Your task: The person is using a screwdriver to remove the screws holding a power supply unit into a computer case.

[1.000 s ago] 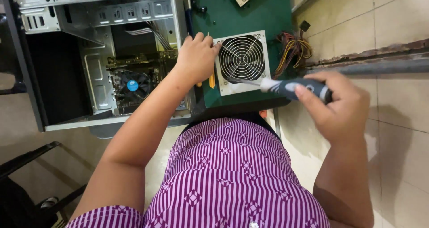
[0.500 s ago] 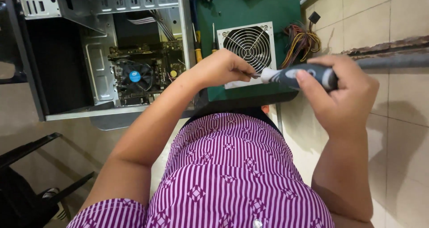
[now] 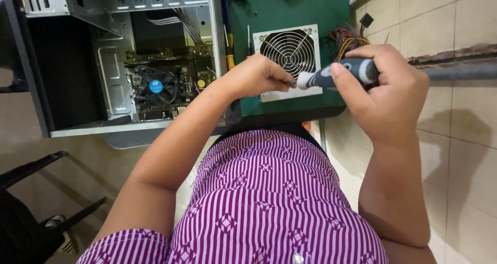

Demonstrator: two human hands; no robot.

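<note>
My right hand [image 3: 385, 90] grips the grey and white handle of a screwdriver [image 3: 331, 75], held level and pointing left. My left hand [image 3: 256, 77] pinches the screwdriver's metal shaft at the tip end, fingers closed on it. Both hands hover over a silver power supply box [image 3: 290, 49] with a round fan grille, which lies on a green table top [image 3: 290, 5]. A bundle of coloured wires [image 3: 349, 36] leaves the box on its right side.
An open grey computer case [image 3: 129, 62] lies at the left, showing a circuit board and a cooler fan with a blue centre [image 3: 156, 85]. A yellow-handled tool [image 3: 228, 36] lies between case and box. Tiled floor at the right; black chair legs [image 3: 36, 202] lower left.
My left hand left the fan box and came to the screwdriver's tip. The right hand stayed on the handle. The view shifted so the table sits lower in frame.
</note>
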